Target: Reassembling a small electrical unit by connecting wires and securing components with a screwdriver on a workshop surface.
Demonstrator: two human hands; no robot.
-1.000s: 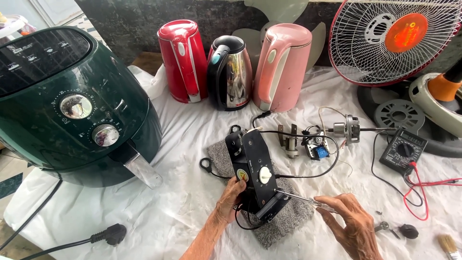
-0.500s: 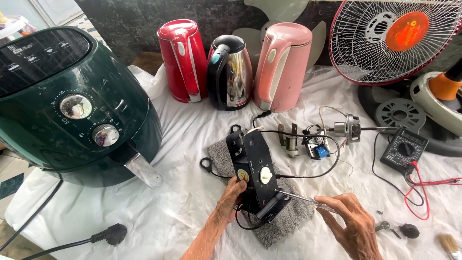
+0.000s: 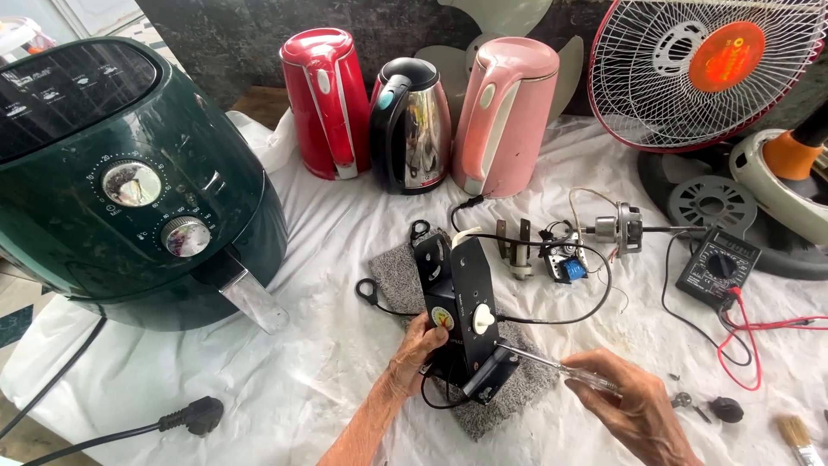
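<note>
The black control box (image 3: 461,306) stands tilted on a grey cloth pad (image 3: 509,397), just above and between the two hands. The left hand (image 3: 418,349) is closed around its lower left edge, thumb up against the face beside a small round dial, and steadies it. The right hand (image 3: 634,410) is wrapped around the clear handle of a screwdriver (image 3: 552,367), whose metal shaft runs up and to the left from the fingers until its tip meets the box's lower right corner, where a smaller black block sits at an angle.

As to progress, the box looks whole: the front plate, dial and white knob are on it, and no panel lies loose beside it. Whether the screw at the tip is going in or coming out cannot be told. My reading is that the work on this corner is under way and not finished.

Beyond the left hand's fingertips, a black cable (image 3: 552,259) loops from the box's top toward a small motor and circuit parts (image 3: 569,255). Further right of the right hand lie a multimeter (image 3: 718,267) with red leads, a few small loose pieces and a brush (image 3: 798,436). Well above both hands stand three kettles, red (image 3: 326,103), steel (image 3: 412,129) and pink (image 3: 504,116), with a fan (image 3: 699,69) to their right. Far left of the left hand sits a dark green air fryer (image 3: 121,181) on the white-sheeted surface (image 3: 328,345).
</note>
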